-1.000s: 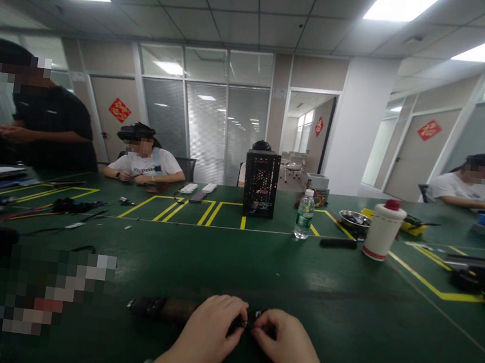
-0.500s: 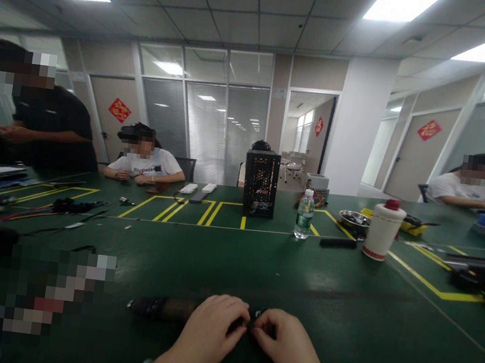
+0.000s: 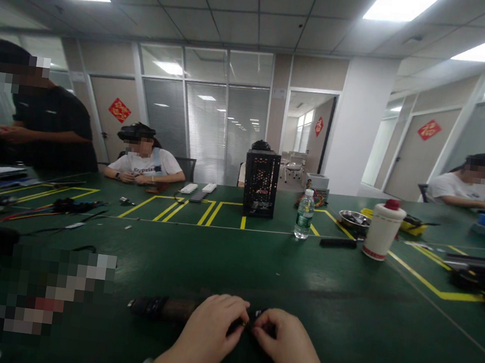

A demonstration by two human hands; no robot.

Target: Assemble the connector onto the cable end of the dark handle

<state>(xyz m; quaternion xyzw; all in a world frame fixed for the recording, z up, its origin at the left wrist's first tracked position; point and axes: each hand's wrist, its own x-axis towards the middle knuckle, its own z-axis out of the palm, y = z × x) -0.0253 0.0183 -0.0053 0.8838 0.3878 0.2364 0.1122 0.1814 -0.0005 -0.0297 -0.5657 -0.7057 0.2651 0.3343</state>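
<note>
- Dark cylindrical tool (image 3: 165, 308) lies flat on the green tabletop (image 3: 171, 258), bottom centre of frame. Long axis runs roughly left-right, narrow metal-tipped end pointing left. Right end goes behind the left hand, hidden.
- Left hand (image 3: 212, 328), bottom centre: fingers curled over, thumb and index nearly meeting in a narrow pinch. Small brass-coloured piece (image 3: 245, 324) caught at the tips; too small to identify.
- Right hand (image 3: 289, 340), just right of it: thumb and index in a tight pinch, tips facing the left hand's, small gap between. Can't tell what it grips, if anything.
- Dark shape (image 3: 267, 358) under the right hand; can't tell if it belongs to the tool.
- Centre of frame, well apart from the hands: perforated black case (image 3: 261, 184), upright. Right of it, clear water bottle (image 3: 304, 218), green label, upright.
- Farther right: white bottle with red cap (image 3: 383, 233), upright, black bar (image 3: 338, 243) lying just beside it.
</note>
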